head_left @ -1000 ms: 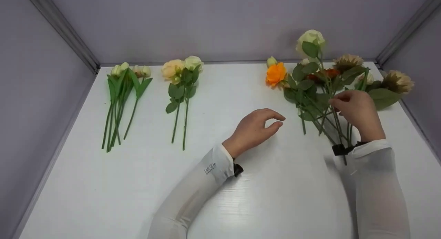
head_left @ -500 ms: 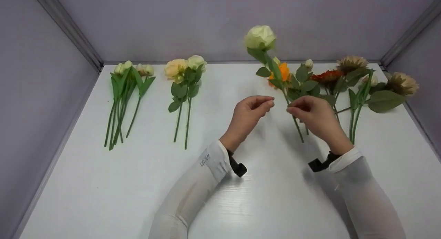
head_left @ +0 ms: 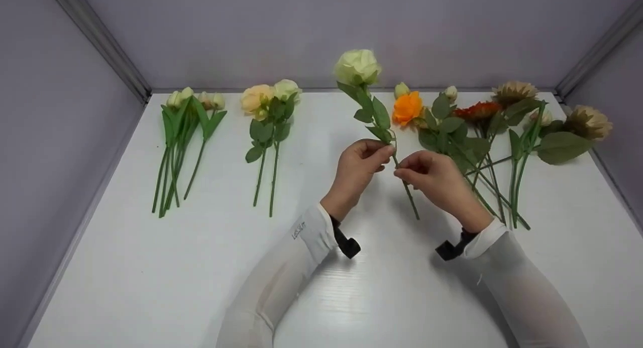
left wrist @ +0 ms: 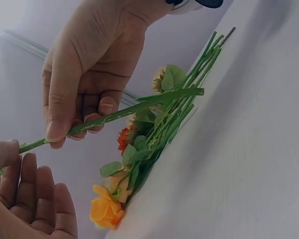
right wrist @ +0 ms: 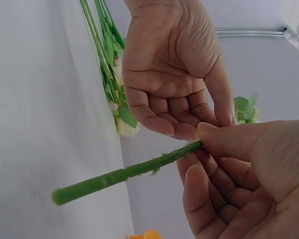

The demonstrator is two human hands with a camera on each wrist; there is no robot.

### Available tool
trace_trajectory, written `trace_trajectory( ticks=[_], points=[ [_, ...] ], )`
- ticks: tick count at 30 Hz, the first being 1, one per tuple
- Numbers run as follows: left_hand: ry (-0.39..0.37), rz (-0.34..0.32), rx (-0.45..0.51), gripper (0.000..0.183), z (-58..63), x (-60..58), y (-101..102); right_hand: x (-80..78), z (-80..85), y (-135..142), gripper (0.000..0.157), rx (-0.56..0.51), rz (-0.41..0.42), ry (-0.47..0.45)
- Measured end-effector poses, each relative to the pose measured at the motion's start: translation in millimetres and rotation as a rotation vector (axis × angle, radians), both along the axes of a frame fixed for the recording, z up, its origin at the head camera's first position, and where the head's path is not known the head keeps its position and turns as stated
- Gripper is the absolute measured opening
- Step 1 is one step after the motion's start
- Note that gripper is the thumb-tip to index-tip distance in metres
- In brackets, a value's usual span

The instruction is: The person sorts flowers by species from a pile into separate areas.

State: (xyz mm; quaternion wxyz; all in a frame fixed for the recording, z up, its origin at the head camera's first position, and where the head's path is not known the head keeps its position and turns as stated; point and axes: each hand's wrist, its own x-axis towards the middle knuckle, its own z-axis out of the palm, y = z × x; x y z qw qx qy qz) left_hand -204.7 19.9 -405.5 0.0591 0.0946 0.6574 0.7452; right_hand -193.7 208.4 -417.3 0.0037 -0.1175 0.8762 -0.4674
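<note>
A pale greenish-white rose (head_left: pixel 357 67) on a leafy green stem stands tilted above the table, its bloom up against the back wall in the head view. My left hand (head_left: pixel 355 171) pinches the stem just under the lowest leaves, between thumb and forefinger. Slightly lower, my right hand (head_left: pixel 438 181) grips the same stem with thumb and fingertips. The bare stem end (right wrist: pixel 84 188) sticks out past the right fingers in the right wrist view. In the left wrist view the right hand (left wrist: pixel 89 74) pinches the stem while its other fingers curl loosely.
Right of the hands lies a mixed pile: an orange flower (head_left: pixel 407 108), a red-orange bloom (head_left: pixel 478 110) and a beige flower (head_left: pixel 588 122) with crossing stems. A peach rose (head_left: pixel 256 99) and a white rose (head_left: pixel 286 89) lie left, then tulips (head_left: pixel 181 99). Walls enclose the table (head_left: pixel 150 287).
The right hand has carried the white rose leftward from the pile to the middle. The left hand, earlier empty with fingers apart, has now taken hold of its stem.
</note>
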Motion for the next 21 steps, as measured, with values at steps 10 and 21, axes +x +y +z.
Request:
trace_trajectory(
  ticks=[10, 21],
  points=[
    [0.022, 0.019, 0.007, 0.028, -14.4, -13.4, -6, -2.2, -2.3, -1, 0.027, -0.032, 0.043, -0.006],
    [0.025, 0.125, -0.120, 0.029, -7.6, -44.0, -84, -4.9, -5.5, 4, 0.027, -0.018, 0.068, -0.024]
  ],
)
